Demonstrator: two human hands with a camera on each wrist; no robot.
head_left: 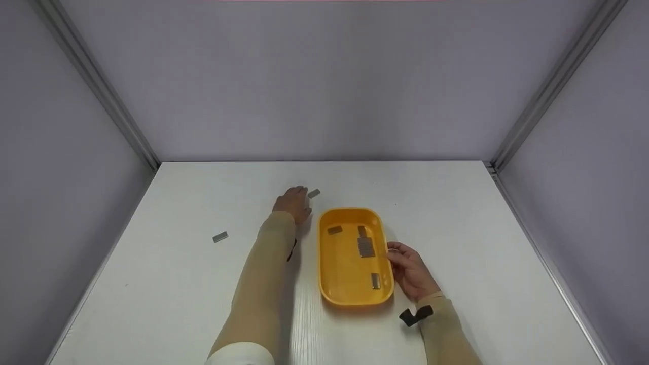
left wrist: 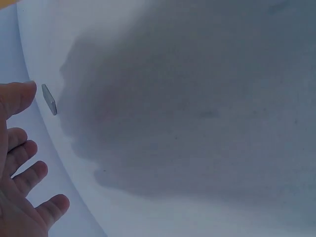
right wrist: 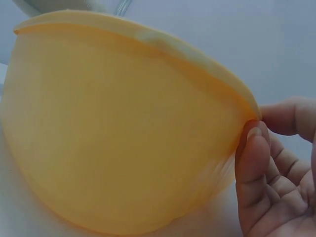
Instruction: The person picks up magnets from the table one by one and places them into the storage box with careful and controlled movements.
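Far metal piece: a small flat grey metal piece lies on the white worktop, just beyond the far left corner of the yellow tray.
Direction from the hands: it sits just to the right of the left hand's fingertips and slightly farther away; from the right hand it lies well off to the far left, across the tray.
Long axis: in the head view the piece runs slantwise, its right end a little farther away than its left; the left wrist view shows it thin and edge-on beside the thumb tip.
Nearer hand: the left, by a wide margin.
Left hand: the left hand reaches out flat over the worktop with fingers loosely spread and relaxed, holding nothing; the thumb tip is very close to the piece, and whether it touches cannot be told.
Right hand: the right hand rests at the tray's right side; in the right wrist view the thumb and a finger pinch the tray's rim.
Tray: oblong, its long axis running near to far, in the middle of the worktop between the two arms.
Tray contents: several grey metal pieces lie inside, some near the far end and one near the near right corner.
Other piece: one more grey piece lies alone on the worktop, well to the left of the left forearm.
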